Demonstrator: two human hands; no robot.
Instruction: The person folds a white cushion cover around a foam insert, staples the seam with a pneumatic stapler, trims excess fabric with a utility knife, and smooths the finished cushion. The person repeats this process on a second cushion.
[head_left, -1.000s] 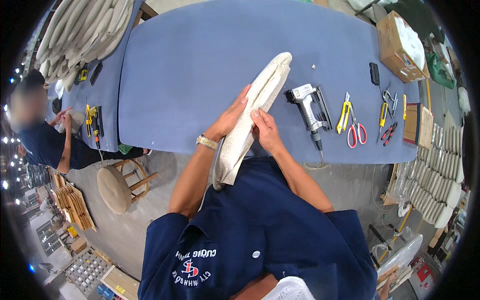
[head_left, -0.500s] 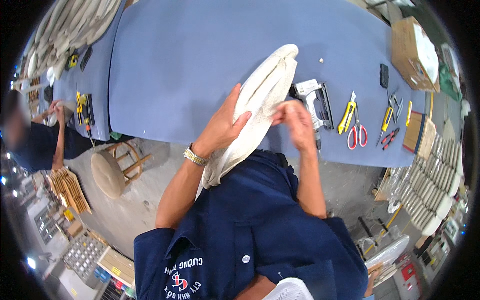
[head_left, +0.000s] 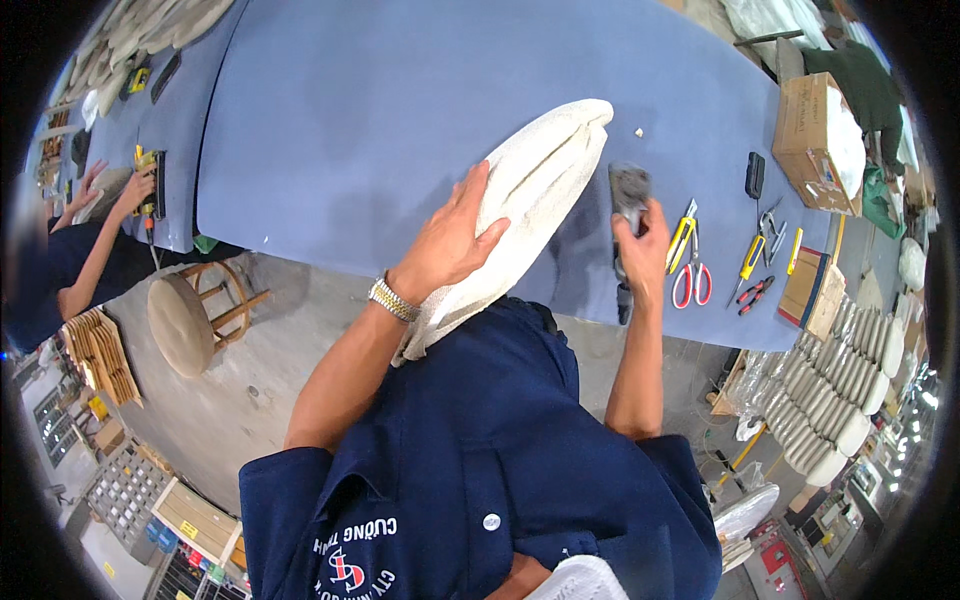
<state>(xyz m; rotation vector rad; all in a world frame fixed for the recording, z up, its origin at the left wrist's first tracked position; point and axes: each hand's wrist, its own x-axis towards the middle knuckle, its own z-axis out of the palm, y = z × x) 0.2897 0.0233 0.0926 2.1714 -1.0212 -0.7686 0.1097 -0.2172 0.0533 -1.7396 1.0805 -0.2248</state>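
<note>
A cream fabric-covered pad (head_left: 545, 185), long and standing on its edge, leans against my body over the table's near edge. My left hand (head_left: 452, 238) grips its left side, thumb across the fabric and fingers along the back. A long fold in the cloth runs down the face toward me. To the right of the pad, my right hand (head_left: 645, 245) is closed around a staple gun (head_left: 630, 188), which is smeared by motion. Whether the tool touches the tabletop I cannot tell.
Right of my hand on the blue table (head_left: 400, 90) lie a yellow cutter (head_left: 682, 237), red-handled scissors (head_left: 692, 283), a yellow screwdriver (head_left: 752, 257) and red pliers (head_left: 756, 291). A cardboard box (head_left: 805, 135) stands far right. Left, a co-worker's hand (head_left: 140, 188) holds a tool beside a round stool (head_left: 182, 325).
My right hand has left the pad's side, moved right and taken hold of the staple gun. The pad stays in my left hand. At left, the co-worker's hand has reached a tool.
</note>
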